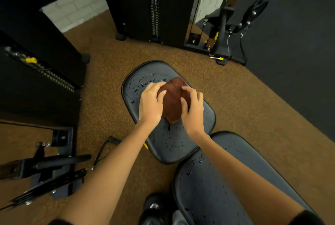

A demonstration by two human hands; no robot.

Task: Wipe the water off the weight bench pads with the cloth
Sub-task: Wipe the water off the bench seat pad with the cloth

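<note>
A brown cloth [172, 101] lies bunched on the dark grey seat pad [168, 143] of the weight bench. My left hand [151, 104] grips its left side and my right hand [193, 110] grips its right side, fingers curled onto the fabric. Water drops speckle the seat pad at its far left and on its near half below the cloth. The longer back pad [203, 185] runs to the lower right, also dotted with water, and my right forearm crosses over it.
A black weight stack with a yellow pin [153, 7] stands straight ahead, and another stack [32, 61] at the left. Cable handles and brackets [54, 166] lie on the speckled brown floor at lower left. A machine frame [223, 43] stands at upper right. My shoe [154, 208] shows below.
</note>
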